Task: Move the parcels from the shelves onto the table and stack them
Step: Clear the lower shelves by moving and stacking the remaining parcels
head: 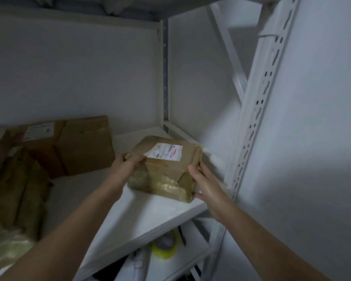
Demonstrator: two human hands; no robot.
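A small brown cardboard parcel (166,169) with a white label and shiny tape sits at the right end of the white shelf (130,216). My left hand (126,167) grips its left side, fingers curled over the top edge. My right hand (203,183) presses flat against its right side. Both forearms reach up from the lower edge of the view. The parcel's underside is hidden, so I cannot tell whether it rests on the shelf or is lifted.
A larger flat brown box (77,142) leans at the back left of the shelf. Brown paper-wrapped parcels (18,185) crowd the left. The perforated white upright (257,110) stands close on the right. A yellow tape roll (164,248) lies on the lower shelf.
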